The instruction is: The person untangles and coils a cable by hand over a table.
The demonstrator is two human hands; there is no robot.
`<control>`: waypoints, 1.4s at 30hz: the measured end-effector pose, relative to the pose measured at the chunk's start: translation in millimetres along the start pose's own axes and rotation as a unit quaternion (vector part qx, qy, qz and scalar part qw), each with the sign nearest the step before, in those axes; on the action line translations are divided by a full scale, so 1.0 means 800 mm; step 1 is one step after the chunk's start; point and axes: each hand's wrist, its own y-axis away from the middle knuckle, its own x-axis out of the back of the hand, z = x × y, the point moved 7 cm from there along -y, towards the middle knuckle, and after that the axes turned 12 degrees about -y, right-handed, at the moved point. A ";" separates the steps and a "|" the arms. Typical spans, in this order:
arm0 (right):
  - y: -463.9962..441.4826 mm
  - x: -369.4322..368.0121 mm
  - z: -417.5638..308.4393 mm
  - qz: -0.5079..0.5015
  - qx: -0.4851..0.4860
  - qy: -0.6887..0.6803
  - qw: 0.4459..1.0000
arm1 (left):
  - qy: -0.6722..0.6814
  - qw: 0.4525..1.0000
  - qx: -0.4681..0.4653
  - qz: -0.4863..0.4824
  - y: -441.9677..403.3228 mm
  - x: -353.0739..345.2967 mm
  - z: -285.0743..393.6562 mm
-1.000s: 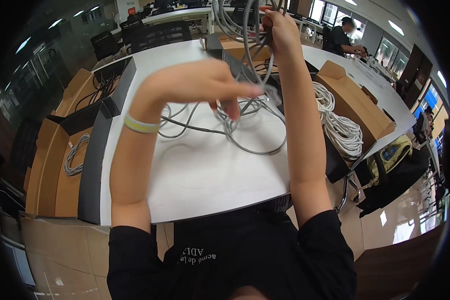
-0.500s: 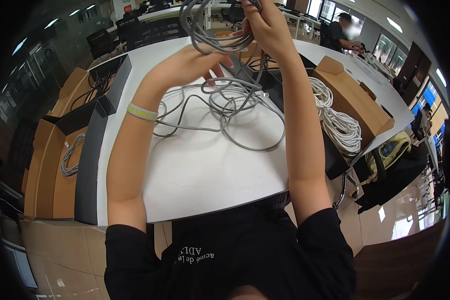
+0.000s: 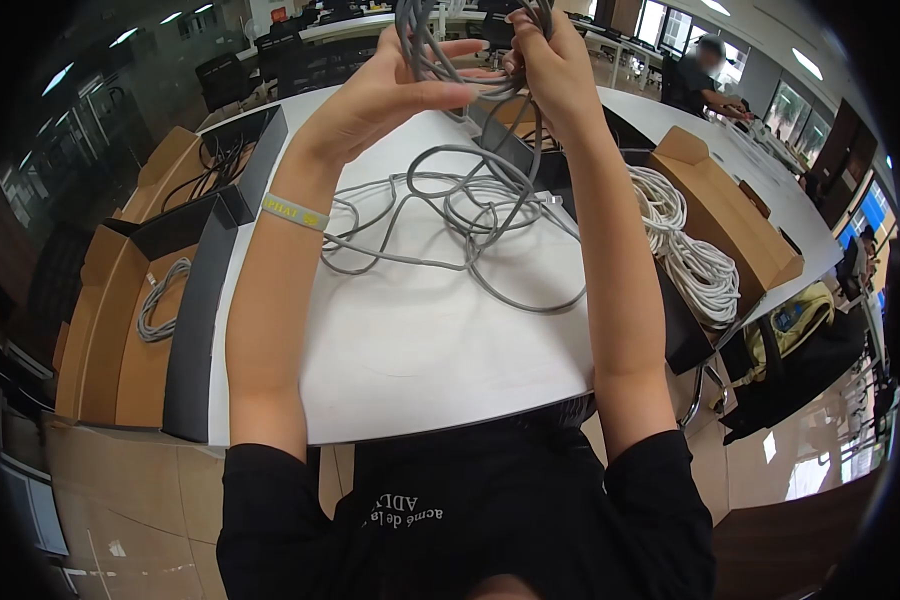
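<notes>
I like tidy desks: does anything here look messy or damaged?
The gray cable looks untidy: it lies in loose, crossing loops on the table, while the white cables in the box to the right are bundled. No spill or obvious damage shows.

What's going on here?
A person is handling a gray cable, gathered in loops above the table. The right hand grips the loops; the left hand is open beside them, fingers apart. More gray cable lies in a loose tangle on the table below, uncoiled. An open box on the left holds a coiled gray cable; one on the right holds white cable bundles.
</notes>
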 end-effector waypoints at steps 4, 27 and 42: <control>-0.001 -0.008 0.011 0.007 -0.010 0.000 1.000 | -0.077 0.992 -0.063 0.073 -0.012 -0.013 0.012; 0.023 -0.039 0.032 -0.287 -0.074 0.178 0.938 | 0.511 0.840 -0.106 0.147 0.145 0.243 0.165; 0.008 -0.028 0.011 -0.227 0.027 0.040 0.973 | 0.460 0.885 -0.046 0.054 0.061 0.165 0.093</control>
